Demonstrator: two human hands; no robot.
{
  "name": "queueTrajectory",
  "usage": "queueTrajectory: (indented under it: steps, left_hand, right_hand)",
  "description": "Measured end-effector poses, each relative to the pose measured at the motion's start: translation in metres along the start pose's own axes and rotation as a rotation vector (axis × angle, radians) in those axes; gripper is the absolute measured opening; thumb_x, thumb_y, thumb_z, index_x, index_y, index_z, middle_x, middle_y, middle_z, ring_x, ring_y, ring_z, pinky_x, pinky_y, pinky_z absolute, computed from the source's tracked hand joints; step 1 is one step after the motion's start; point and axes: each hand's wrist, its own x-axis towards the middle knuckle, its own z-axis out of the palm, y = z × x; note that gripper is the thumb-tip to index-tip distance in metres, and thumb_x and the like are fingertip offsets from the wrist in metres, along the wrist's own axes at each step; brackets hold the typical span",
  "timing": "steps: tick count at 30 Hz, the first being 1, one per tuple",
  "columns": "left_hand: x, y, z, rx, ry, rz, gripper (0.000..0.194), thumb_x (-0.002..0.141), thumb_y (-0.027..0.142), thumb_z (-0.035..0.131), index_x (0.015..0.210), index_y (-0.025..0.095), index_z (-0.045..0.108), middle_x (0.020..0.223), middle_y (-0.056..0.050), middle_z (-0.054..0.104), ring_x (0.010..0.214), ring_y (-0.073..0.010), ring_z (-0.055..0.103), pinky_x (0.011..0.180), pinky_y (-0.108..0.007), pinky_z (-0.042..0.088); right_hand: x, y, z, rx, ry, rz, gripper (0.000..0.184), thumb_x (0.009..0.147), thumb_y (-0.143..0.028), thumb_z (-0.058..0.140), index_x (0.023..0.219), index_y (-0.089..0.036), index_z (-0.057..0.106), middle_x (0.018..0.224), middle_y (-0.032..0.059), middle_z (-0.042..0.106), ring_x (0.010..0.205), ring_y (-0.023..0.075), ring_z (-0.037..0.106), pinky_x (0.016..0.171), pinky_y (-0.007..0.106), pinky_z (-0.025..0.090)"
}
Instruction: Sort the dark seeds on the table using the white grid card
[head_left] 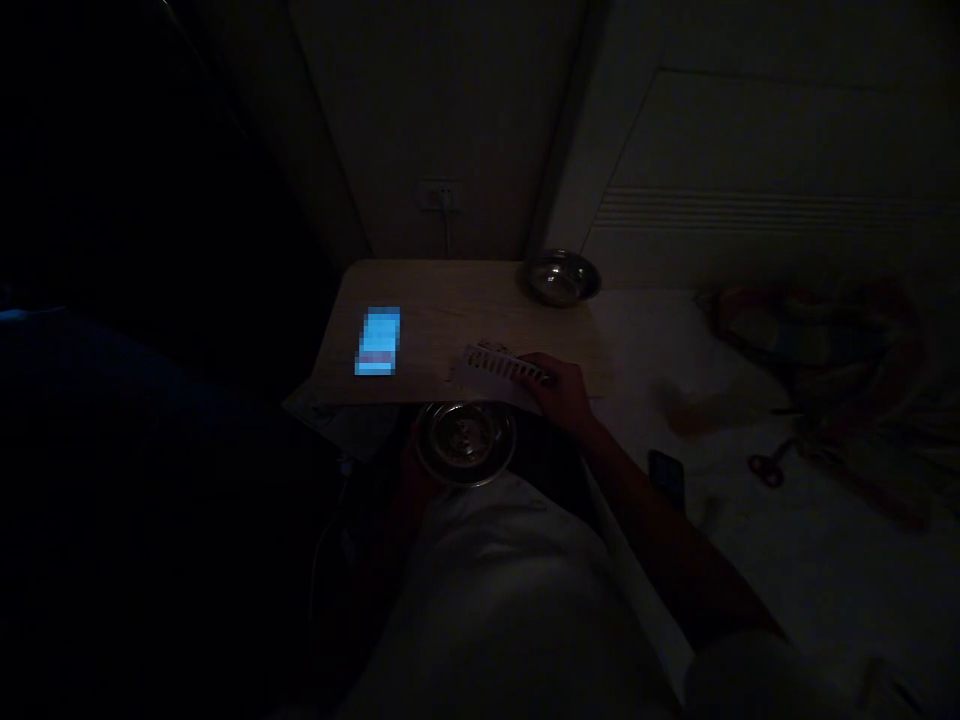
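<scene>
The room is very dark. My right hand (pixel 564 392) rests at the near edge of a small wooden table (pixel 450 300), its fingers closed on a pale flat packet (pixel 496 372). My left hand (pixel 411 468) is barely visible below the table edge, against the left rim of a round metal bowl (pixel 466 442) that sits over my lap. Its fingers are lost in shadow. A lit phone (pixel 379 341) lies on the table to the left of the packet.
A second metal bowl (pixel 562 277) stands at the table's far right corner. To the right lies a bed with a dark phone-like object (pixel 667 478), scissors (pixel 768 466) and a crumpled coloured cloth (pixel 821 335). A wall socket (pixel 440 196) is behind the table.
</scene>
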Motion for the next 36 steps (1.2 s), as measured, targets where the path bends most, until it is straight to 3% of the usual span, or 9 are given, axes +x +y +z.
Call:
queueTrajectory:
  steps: [5, 12, 17, 23, 30, 36]
  left_hand:
    - [-0.001, 0.0, -0.001, -0.005, -0.019, -0.03, 0.044, 0.081, 0.047, 0.051, 0.113, 0.019, 0.061, 0.12, -0.006, 0.061, 0.126, -0.0258, 0.042, 0.104, -0.044, 0.031]
    - [-0.002, 0.0, 0.002, 0.05, 0.027, 0.07, 0.036, 0.081, 0.042, 0.052, 0.109, 0.021, 0.063, 0.118, -0.004, 0.063, 0.125, -0.0246, 0.043, 0.105, -0.042, 0.031]
    - [-0.006, 0.001, 0.008, 0.063, 0.021, 0.0, 0.045, 0.078, 0.05, 0.052, 0.11, 0.02, 0.063, 0.119, -0.007, 0.062, 0.124, -0.028, 0.043, 0.103, -0.045, 0.032]
    - [-0.001, 0.0, 0.003, 0.066, 0.067, 0.032, 0.04, 0.079, 0.046, 0.053, 0.11, 0.021, 0.063, 0.118, -0.005, 0.063, 0.124, -0.0267, 0.044, 0.104, -0.043, 0.032]
    - [-0.007, -0.002, 0.006, 0.122, 0.08, 0.149, 0.031, 0.082, 0.038, 0.052, 0.105, 0.021, 0.065, 0.115, -0.002, 0.065, 0.126, -0.0229, 0.041, 0.107, -0.039, 0.028]
    - [-0.009, 0.001, 0.012, 0.105, 0.087, 0.076, 0.034, 0.082, 0.041, 0.052, 0.104, 0.02, 0.066, 0.111, -0.005, 0.066, 0.124, -0.0256, 0.044, 0.105, -0.042, 0.031]
  right_hand:
    - [-0.002, 0.001, -0.004, -0.025, -0.009, -0.014, 0.026, 0.078, -0.035, 0.059, 0.097, -0.019, 0.068, 0.092, 0.0047, 0.07, 0.079, 0.0188, 0.064, 0.07, 0.029, 0.049]
    - [-0.002, 0.001, -0.006, -0.019, -0.027, -0.019, 0.025, 0.077, -0.033, 0.061, 0.096, -0.019, 0.069, 0.091, 0.0049, 0.07, 0.08, 0.0189, 0.065, 0.072, 0.03, 0.049]
    - [-0.003, 0.001, -0.009, 0.01, -0.057, 0.002, 0.025, 0.077, -0.033, 0.061, 0.095, -0.019, 0.068, 0.088, 0.0043, 0.07, 0.076, 0.0182, 0.064, 0.069, 0.029, 0.048]
    - [-0.007, -0.004, -0.012, 0.044, -0.146, -0.025, 0.022, 0.077, -0.033, 0.06, 0.093, -0.02, 0.069, 0.088, 0.0034, 0.07, 0.076, 0.0175, 0.064, 0.069, 0.028, 0.047]
    - [-0.006, -0.002, -0.006, 0.005, -0.007, 0.014, 0.025, 0.076, -0.033, 0.061, 0.094, -0.018, 0.069, 0.087, 0.0042, 0.07, 0.075, 0.0178, 0.063, 0.067, 0.028, 0.048]
    - [-0.001, -0.008, 0.003, -0.033, 0.04, -0.002, 0.025, 0.079, -0.032, 0.057, 0.098, -0.02, 0.067, 0.092, 0.0042, 0.07, 0.079, 0.0187, 0.064, 0.071, 0.029, 0.049]
